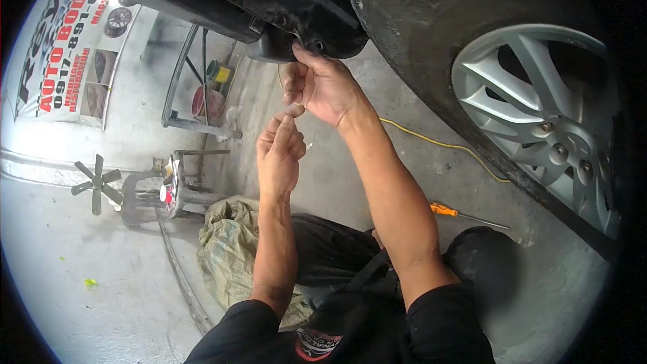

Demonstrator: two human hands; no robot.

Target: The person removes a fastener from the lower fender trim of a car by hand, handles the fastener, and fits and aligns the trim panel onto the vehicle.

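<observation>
My right hand [328,91] reaches up under the car, its thumb against the lower edge of a black panel [306,23] and its fingers curled in. A thin, pale wire-like line [280,75] shows beside those fingers. Just below, my left hand [280,154] is closed in a pinch, fingertips close to the right hand's fingers. I cannot tell what small thing, if any, sits in the fingers. To the right of the panel is the car's tire [418,27] with a silver wheel [539,104].
On the concrete floor lie a yellow cord [448,145] and a screwdriver [445,209] with an orange handle. A crumpled sack [229,249] is by my legs. Further left are a metal frame [195,81], a red bucket [210,102], a fan blade [98,184] and a wall banner [67,54].
</observation>
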